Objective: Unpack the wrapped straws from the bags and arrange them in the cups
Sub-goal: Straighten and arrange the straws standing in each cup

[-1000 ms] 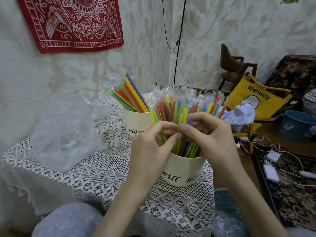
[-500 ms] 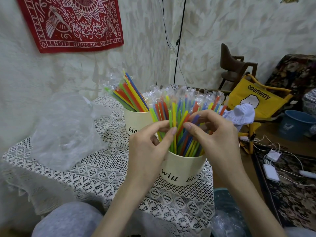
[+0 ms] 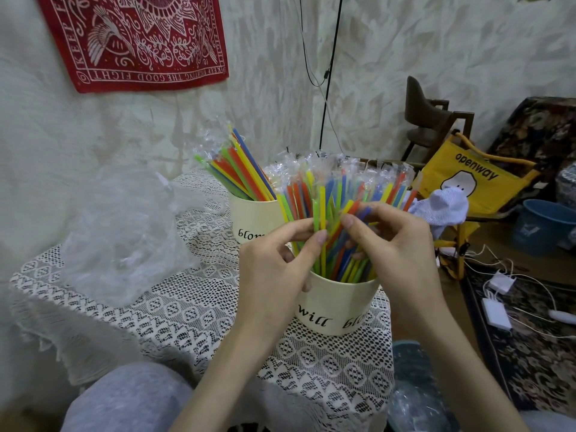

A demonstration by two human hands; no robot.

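Straws [image 3: 336, 198] now spread wider between both hands [image 3: 336, 254].

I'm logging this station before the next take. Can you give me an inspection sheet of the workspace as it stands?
Surface: small table under a white lace cloth.
Job's things: near cup packed with wrapped straws; far cup holds a leaning bunch.
Clutter: crumpled clear plastic bag on the table's left.
Hands: left hand pinches straws in the near cup; right hand grips others beside it.
Cables: black cord down the wall; white chargers and leads on the rug.
Surroundings: red banner, yellow folding chair, blue bucket.
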